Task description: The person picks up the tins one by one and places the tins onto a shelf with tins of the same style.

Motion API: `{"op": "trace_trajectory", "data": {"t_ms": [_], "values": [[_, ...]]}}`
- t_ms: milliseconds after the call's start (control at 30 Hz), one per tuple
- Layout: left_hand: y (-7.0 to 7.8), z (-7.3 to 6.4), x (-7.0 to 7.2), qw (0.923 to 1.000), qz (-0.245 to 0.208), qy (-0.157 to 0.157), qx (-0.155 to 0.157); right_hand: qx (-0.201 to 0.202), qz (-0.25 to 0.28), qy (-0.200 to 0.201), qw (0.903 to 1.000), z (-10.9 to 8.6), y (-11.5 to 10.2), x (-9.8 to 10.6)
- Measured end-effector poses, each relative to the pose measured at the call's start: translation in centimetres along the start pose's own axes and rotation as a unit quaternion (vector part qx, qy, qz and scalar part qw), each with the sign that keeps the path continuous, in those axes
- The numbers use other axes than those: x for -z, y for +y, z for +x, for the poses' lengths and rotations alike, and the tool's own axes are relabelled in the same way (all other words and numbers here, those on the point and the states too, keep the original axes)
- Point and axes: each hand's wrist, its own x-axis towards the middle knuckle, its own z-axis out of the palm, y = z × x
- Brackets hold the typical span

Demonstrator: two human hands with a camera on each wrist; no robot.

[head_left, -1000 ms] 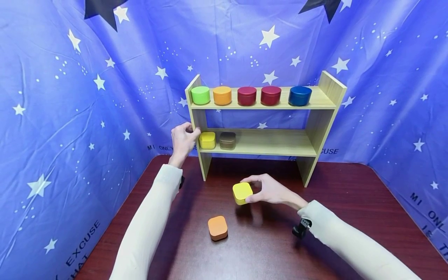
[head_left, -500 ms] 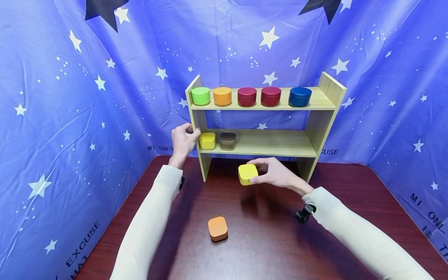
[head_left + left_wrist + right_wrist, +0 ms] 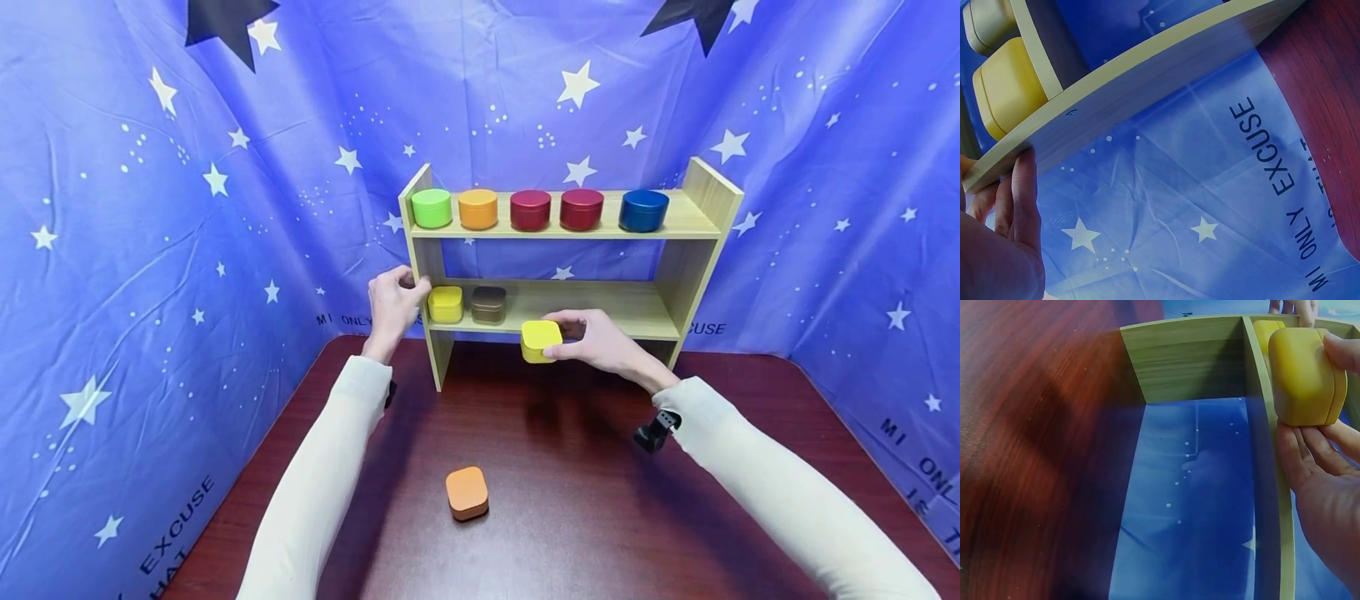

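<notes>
My right hand [image 3: 600, 342] pinches a square yellow tin [image 3: 541, 342] between thumb and fingers, held above the table in front of the lower shelf's edge. In the right wrist view the yellow tin [image 3: 1304, 378] shows its rounded corners and lid seam. At the left side panel of the wooden shelf rack [image 3: 555, 327], my left hand [image 3: 393, 304] grips the panel's edge, its fingers on the outer face in the left wrist view. Beside it on the lower shelf stand another yellow tin [image 3: 446, 306] and a brown tin [image 3: 489, 306].
Round tins line the upper shelf: green [image 3: 432, 209], orange [image 3: 478, 210], two dark red [image 3: 530, 212], and blue [image 3: 643, 212]. A square orange tin [image 3: 467, 493] lies on the dark red table [image 3: 360, 517] near the front. A blue star-patterned curtain [image 3: 225, 208] surrounds the table.
My right hand has carried the yellow tin up and forward, slightly to the right, from over the table to the lower shelf's front. My left hand has stayed on the side panel.
</notes>
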Motion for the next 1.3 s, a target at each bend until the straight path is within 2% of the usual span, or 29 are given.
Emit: {"op": "trace_trajectory", "data": {"t_ms": [300,833,1300], "values": [[-0.1,0.0,0.0,1.0000,-0.003,-0.001,0.005,-0.003,-0.031,0.021,0.9993,1.3,-0.7,0.8],[-0.2,0.0,-0.1,1.0000,0.000,0.007,-0.006,-0.054,-0.109,0.032,0.9920,3.7,0.1,2.1],[-0.2,0.0,-0.1,0.9999,-0.003,0.009,-0.012,-0.049,-0.103,0.040,0.9926,4.1,0.6,2.1]]}}
